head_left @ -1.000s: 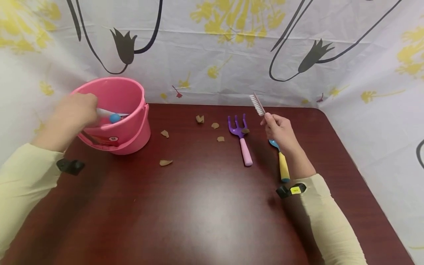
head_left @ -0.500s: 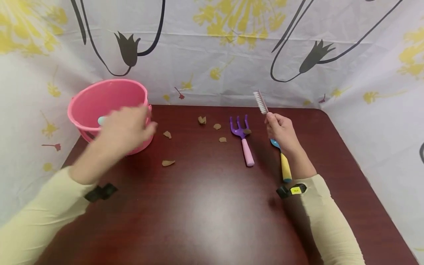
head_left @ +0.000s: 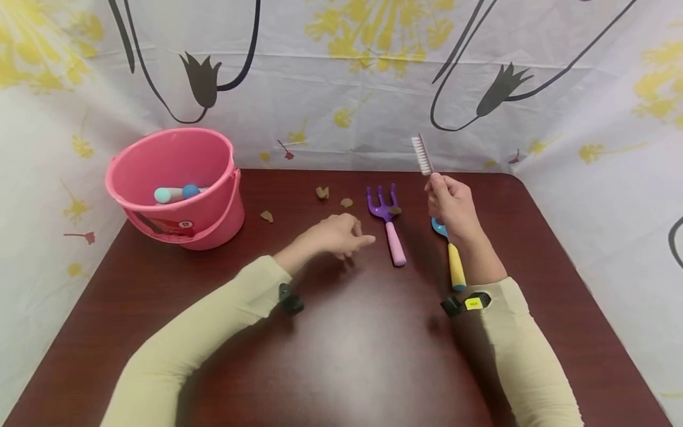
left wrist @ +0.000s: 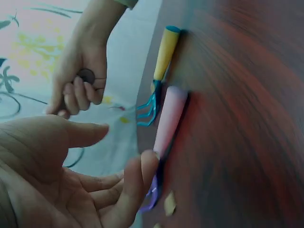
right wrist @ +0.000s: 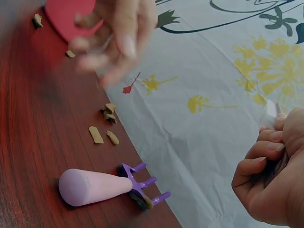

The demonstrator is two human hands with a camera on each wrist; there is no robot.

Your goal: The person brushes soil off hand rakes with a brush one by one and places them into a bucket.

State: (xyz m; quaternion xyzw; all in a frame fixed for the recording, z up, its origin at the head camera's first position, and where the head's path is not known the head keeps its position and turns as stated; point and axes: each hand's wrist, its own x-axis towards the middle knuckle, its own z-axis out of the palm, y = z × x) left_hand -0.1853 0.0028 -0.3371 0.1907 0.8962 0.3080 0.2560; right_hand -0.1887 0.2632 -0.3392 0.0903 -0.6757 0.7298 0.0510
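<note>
My right hand (head_left: 450, 204) grips a small brush (head_left: 421, 155) with white bristles and a pinkish back, held upright above the table. Its dark round handle end shows in the left wrist view. Over the middle of the table is my left hand (head_left: 336, 237), fingers loosely bent and holding nothing; the left wrist view shows a gap between thumb and fingers. Just right of it lies a toy garden fork (head_left: 395, 243) with purple prongs and a pink handle. Beneath the right hand lies a hand rake (left wrist: 166, 57), yellow-handled with blue prongs, its head partly hidden in the head view.
A pink bucket (head_left: 226, 222) stands at the back left, with pale and blue-ended sticks (head_left: 176, 194) inside. Several dry brown pieces (head_left: 322, 193) lie scattered toward the back, one on the purple prongs. A printed white cloth (head_left: 341, 89) hangs behind the table.
My left hand has come out of the bucket and moved right, to beside the pink-handled fork. The right hand has risen slightly and still holds the brush.
</note>
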